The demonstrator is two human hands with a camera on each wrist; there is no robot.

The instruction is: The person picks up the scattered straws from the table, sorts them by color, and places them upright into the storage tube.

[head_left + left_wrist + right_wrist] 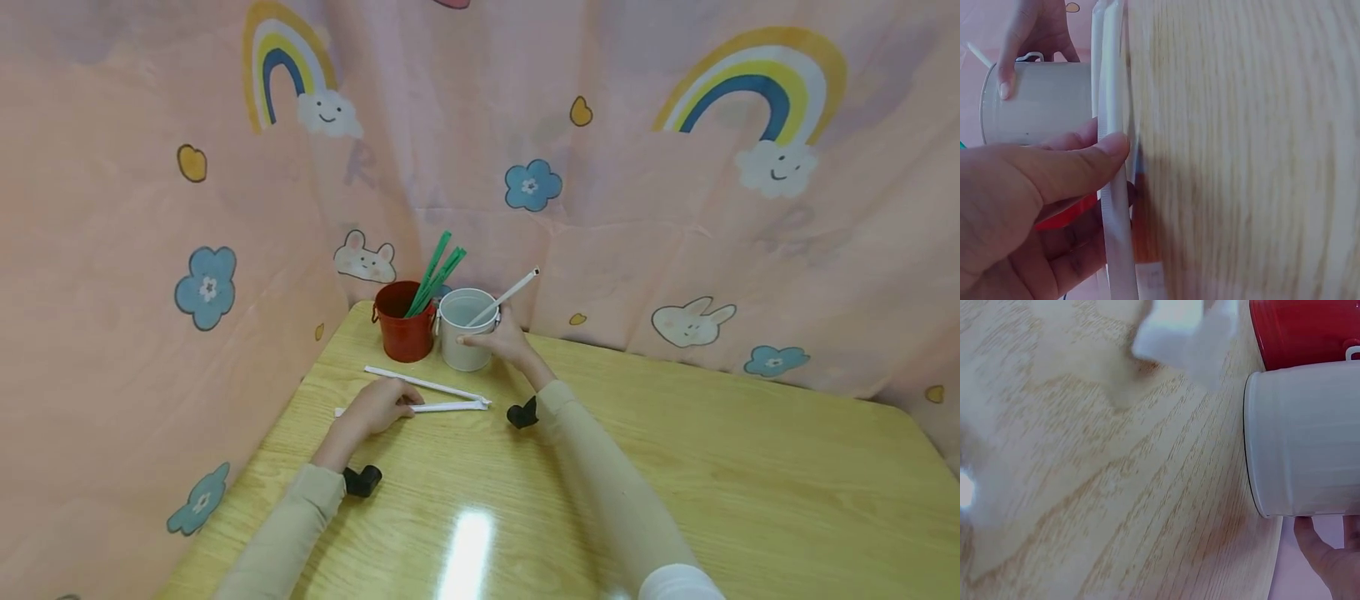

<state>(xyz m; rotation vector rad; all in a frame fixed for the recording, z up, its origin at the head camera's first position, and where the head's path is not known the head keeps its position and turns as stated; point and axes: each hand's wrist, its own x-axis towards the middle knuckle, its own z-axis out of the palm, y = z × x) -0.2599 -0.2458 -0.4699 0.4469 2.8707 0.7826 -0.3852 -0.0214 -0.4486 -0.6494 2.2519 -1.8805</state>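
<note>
Lying at centre frame on the glossy wooden table [675, 467], two wrapped straws [442, 397] are judged light, thin and easily bent, best pinched mid-length. One is pinned under the left hand [378, 408], thumb curled over it. The white cup [465, 333] is gripped by the right hand [501, 337]. A red bucket [402, 327] stands beside it, before a pink curtain [112, 208].
</note>
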